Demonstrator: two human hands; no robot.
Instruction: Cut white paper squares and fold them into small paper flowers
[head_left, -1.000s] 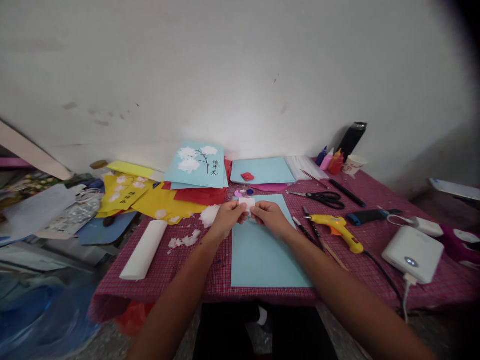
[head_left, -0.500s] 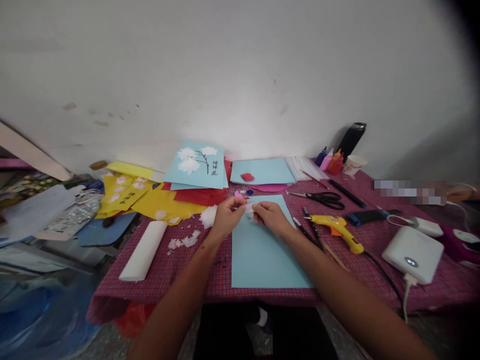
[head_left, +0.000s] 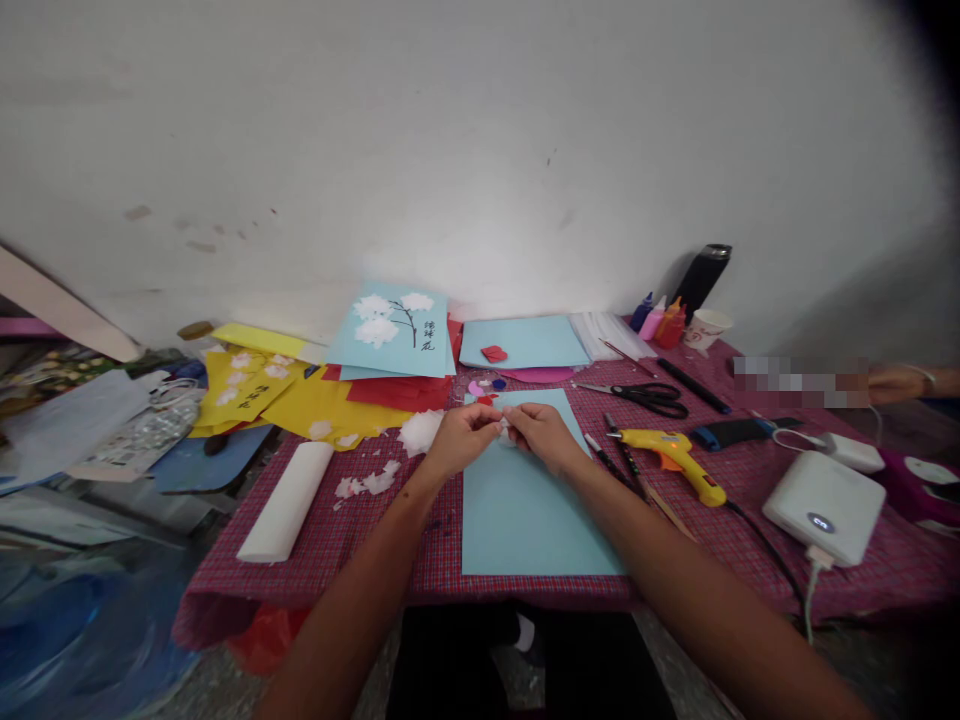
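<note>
My left hand [head_left: 466, 437] and my right hand [head_left: 538, 437] meet above the upper part of a light blue sheet [head_left: 525, 520]. Between their pinched fingertips is a small piece of white tissue paper [head_left: 503, 424], mostly covered by the fingers. Left of my left hand lies a stack of white tissue pieces [head_left: 421, 432], with torn white scraps [head_left: 369, 482] nearer to me. Just beyond my fingers are small red and pink paper bits [head_left: 480, 388].
A white tissue roll [head_left: 289, 500] lies at left. On the right are scissors [head_left: 641, 396], a yellow glue gun [head_left: 671, 455], and a white power bank [head_left: 825, 508]. Behind stand paint bottles [head_left: 660, 320], a paper cup [head_left: 706, 328] and a flower picture [head_left: 394, 330]. Another person's hand [head_left: 900, 383] is at far right.
My hands have drawn closer together, and the tissue piece between them now looks smaller and more bunched. The other person's hand at far right has moved a little leftward.
</note>
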